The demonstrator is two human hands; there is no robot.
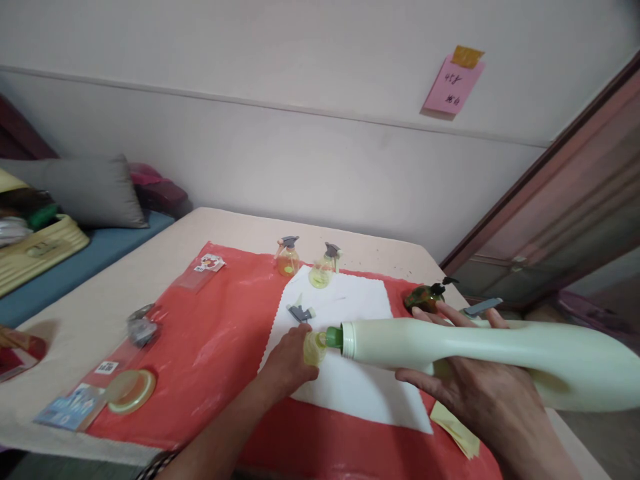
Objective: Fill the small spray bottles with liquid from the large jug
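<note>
My right hand [475, 387] grips a large pale green jug [475, 340] by its handle, tilted on its side. The jug's green spout [334, 337] meets the open mouth of a small clear yellowish spray bottle [314, 349]. My left hand [290, 360] is wrapped round that bottle. Whether liquid is flowing I cannot tell. Just behind the bottle, a detached grey spray head [301, 313] lies on a white sheet [350, 393]. Two more small spray bottles, one amber [288, 261] and one yellowish [321, 275], stand upright with grey heads on.
A dark pump bottle [423, 298] is at the right, behind the jug. On the red covering [210, 333] lie a round lid [133, 391] and clear packaging [193, 280]. A yellow cloth [455, 430] sits near the front right. A pink note [454, 87] hangs on the wall.
</note>
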